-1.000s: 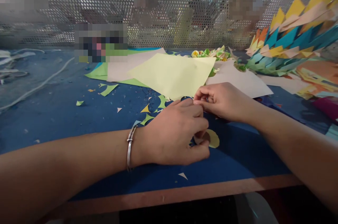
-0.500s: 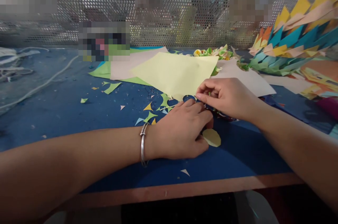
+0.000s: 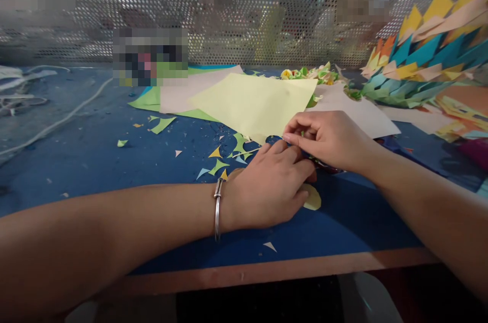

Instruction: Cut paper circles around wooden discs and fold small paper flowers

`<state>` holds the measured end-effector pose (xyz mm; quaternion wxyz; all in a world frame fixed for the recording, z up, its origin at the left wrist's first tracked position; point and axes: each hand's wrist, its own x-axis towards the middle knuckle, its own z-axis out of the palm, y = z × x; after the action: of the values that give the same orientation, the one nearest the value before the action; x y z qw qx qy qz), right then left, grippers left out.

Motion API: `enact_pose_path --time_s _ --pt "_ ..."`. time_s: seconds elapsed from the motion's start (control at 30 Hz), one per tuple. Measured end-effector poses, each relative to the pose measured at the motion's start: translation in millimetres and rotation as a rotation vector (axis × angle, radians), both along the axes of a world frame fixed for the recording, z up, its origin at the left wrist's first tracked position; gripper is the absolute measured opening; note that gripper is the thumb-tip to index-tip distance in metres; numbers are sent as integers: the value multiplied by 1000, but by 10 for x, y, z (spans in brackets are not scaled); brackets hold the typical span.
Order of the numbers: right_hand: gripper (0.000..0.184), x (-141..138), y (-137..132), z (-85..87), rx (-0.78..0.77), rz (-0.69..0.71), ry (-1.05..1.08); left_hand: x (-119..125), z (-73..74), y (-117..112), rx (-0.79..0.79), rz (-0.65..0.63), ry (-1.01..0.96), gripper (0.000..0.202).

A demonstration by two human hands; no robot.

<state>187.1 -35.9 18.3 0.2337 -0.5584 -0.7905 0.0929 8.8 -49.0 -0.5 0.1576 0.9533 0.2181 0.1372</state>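
Though half covered by left hand (image 3: 272,188), pale yellow paper disc (image 3: 313,200) flat on blue tabletop (image 3: 114,175) near front edge; left hand palm-down, fingers curled loosely over disc, hold not discernible; right hand (image 3: 328,137) just beside left, fingertips pinched together, contents too small to tell; paper scraps (image 3: 217,165) and yellow sheet (image 3: 255,102) just beyond.

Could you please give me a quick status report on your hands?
Left hand palm-down over part of the yellow paper disc. Right hand pinched shut, contents hidden. Paper scraps and pale yellow sheet just beyond.
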Motion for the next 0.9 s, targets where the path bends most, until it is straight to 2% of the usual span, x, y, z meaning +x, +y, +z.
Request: enact_pose_path --time_s 0.17,0.37,0.47,0.53,0.63,0.73,0.9 --pt "17 12 10 -25 -8 4 2 4 13 1 -2 -17 31 22" --pt "16 27 26 -65 2 31 8 45 46 1 -95 -37 0 16" --pt "15 34 13 -47 7 42 60 26 96 13 -288 -27 -106 9" --pt "14 35 -7 -23 14 36 133 -9 114 59 -482 42 -237 4" --pt "14 35 -43 9 107 5 207 -66 91 206 -742 167 -483 21" --pt "13 42 -65 19 210 -2 211 -100 39 380 -884 280 -688 28" --pt "11 62 -52 1 323 116 114 -100 28 480 -1033 387 -842 28"
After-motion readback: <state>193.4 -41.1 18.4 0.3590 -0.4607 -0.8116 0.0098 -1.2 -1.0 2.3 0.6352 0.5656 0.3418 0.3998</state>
